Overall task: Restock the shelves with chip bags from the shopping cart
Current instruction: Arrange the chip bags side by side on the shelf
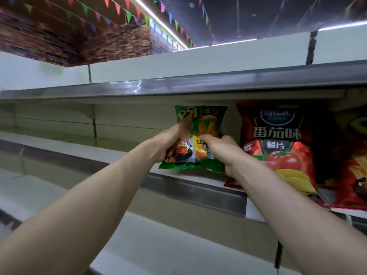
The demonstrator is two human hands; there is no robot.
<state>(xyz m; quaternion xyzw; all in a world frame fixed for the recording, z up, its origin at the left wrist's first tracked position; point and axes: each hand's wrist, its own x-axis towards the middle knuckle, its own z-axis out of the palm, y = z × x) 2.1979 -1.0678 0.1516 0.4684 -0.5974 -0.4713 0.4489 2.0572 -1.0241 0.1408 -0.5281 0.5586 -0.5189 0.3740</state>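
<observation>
As hands (171, 144) (220, 153) hold green bag (200, 124), shelf (79, 144) stretches leftward.

Colourful bunting (128, 16) crosses a dark ceiling (258, 16) (brick wall (123, 42) left).

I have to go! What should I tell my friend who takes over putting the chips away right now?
Left hand: grip closed on the left side of the green chip bag.
Right hand: grip closed on the right side of the same bag.
Where: the bag is upright at the front of the shelf, just left of the red tomato chip bag. I cannot tell if it rests on the shelf yet.
Done: the red tomato chip bag and another red bag stand on the shelf.
Left: set the green chip bag down, let go, then fill the bare stretch to the left. The shopping cart is out of view.
</observation>
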